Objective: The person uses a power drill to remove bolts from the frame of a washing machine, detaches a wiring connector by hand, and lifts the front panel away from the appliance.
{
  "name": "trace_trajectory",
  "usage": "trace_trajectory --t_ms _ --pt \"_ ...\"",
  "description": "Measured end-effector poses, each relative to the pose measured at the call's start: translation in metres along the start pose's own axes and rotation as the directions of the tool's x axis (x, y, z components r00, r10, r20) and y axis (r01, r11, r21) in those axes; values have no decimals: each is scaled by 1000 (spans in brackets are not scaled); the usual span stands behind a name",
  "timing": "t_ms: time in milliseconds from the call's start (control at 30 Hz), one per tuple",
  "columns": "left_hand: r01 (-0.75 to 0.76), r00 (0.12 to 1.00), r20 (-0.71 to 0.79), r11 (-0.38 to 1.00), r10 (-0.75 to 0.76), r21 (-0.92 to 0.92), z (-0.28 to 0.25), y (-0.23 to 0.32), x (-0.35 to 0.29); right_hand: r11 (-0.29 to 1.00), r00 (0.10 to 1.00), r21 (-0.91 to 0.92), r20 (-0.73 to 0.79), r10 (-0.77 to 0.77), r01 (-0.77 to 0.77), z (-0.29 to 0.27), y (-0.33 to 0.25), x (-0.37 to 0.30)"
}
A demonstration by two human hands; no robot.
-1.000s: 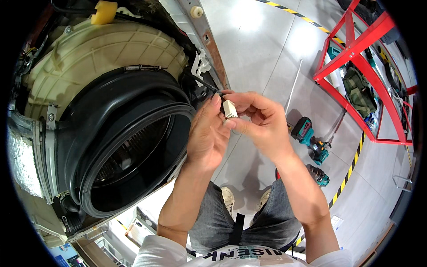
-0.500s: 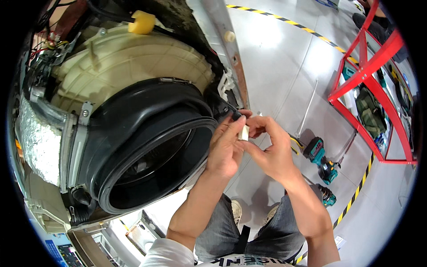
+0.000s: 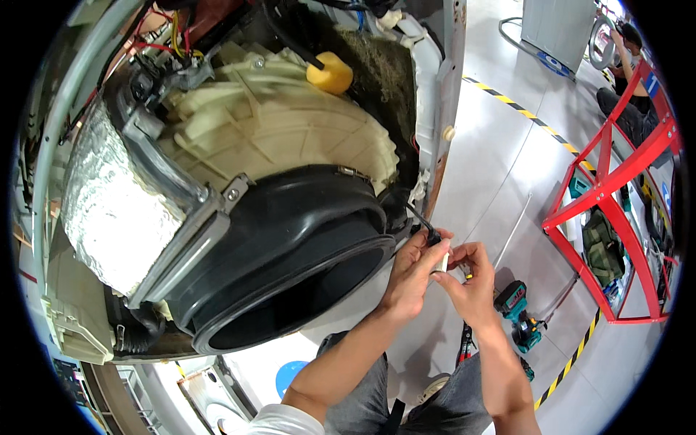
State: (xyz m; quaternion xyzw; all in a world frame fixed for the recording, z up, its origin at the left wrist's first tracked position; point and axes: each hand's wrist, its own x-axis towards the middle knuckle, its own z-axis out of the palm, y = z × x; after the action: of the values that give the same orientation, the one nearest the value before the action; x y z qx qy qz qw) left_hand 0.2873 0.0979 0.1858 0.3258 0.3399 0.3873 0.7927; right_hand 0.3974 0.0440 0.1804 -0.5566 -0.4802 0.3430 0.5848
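A small white plastic piece (image 3: 442,263) is pinched between my two hands, beside the right edge of an opened front-loading washing machine. My left hand (image 3: 410,281) grips it from the left, fingers closed. My right hand (image 3: 471,286) closes thumb and fingers on its right side. A thin black cable (image 3: 420,216) with a thicker black end runs from the machine to my left fingertips. The fingers cover much of the piece, so its exact kind does not show. Just left of my hands bulges the black rubber door gasket (image 3: 286,217), in front of the cream plastic tub (image 3: 290,127).
A metal cabinet edge (image 3: 444,123) rises beyond my hands. Silver foil (image 3: 119,210) wraps a part at left; a yellow foam block (image 3: 330,73) sits above the tub. Teal power tools (image 3: 515,304) and a long rod (image 3: 513,230) lie on the floor near a red rack (image 3: 616,196).
My view has shifted, so the machine and hands appear lower and further right. Both hands keep hold of the white piece; the cable beside it shows more clearly. Another person appears at upper right.
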Motion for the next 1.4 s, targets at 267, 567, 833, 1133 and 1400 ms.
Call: trace_trajectory --t_ms 267,567,833,1133,1400 --pt "-57 997 61 998 55 37 2 7 -5 994 999 -104 25 -34 37 0 1 3" --pt "-65 997 49 995 61 70 3 14 -7 995 996 -78 54 -66 70 2 0 6" --pt "-77 996 57 990 71 114 6 12 -5 989 995 -122 45 -84 89 -1 2 7" --pt "-54 999 24 956 49 288 6 9 -9 986 998 -158 6 -55 55 1 1 1" --pt "-28 999 -31 941 41 338 5 6 -12 982 994 -155 61 -95 103 -3 4 -1"
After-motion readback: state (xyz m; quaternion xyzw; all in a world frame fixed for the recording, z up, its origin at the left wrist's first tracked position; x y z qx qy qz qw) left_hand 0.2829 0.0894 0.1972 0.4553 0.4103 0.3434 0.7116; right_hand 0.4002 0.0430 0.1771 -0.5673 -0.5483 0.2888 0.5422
